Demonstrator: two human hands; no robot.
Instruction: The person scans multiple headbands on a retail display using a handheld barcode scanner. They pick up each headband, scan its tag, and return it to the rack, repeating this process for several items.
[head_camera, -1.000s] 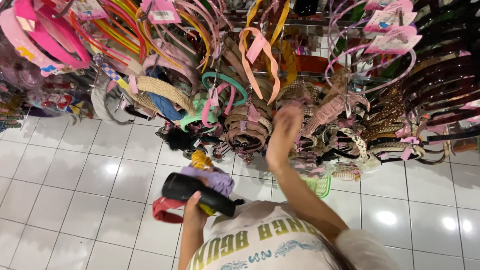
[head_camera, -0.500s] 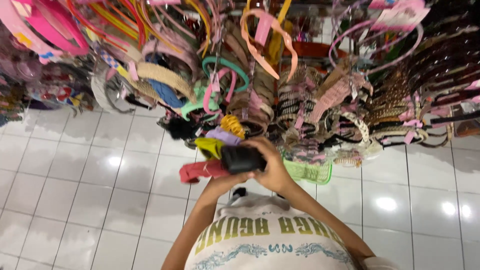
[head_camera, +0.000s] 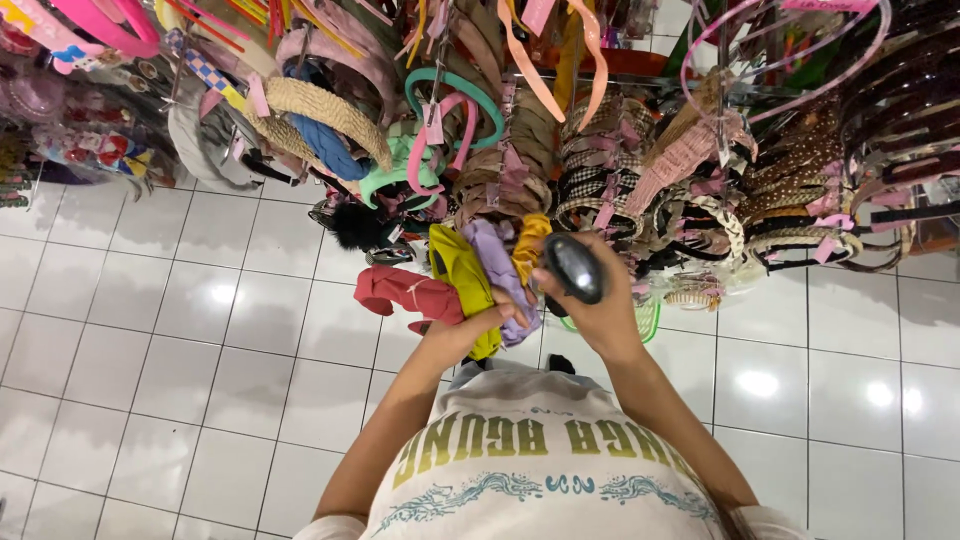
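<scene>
Headbands fill the middle of the frame: your left hand grips a bunch of fabric ones, red, yellow, lilac and mustard, with fingers curled around their lower ends. Your right hand, just beside it at centre right, is wrapped around a glossy black headband, thumb and fingers pressed against it. Both hands sit just below a crowded display rack of hanging headbands that spans the upper frame. White floor tiles show at left and right.
</scene>
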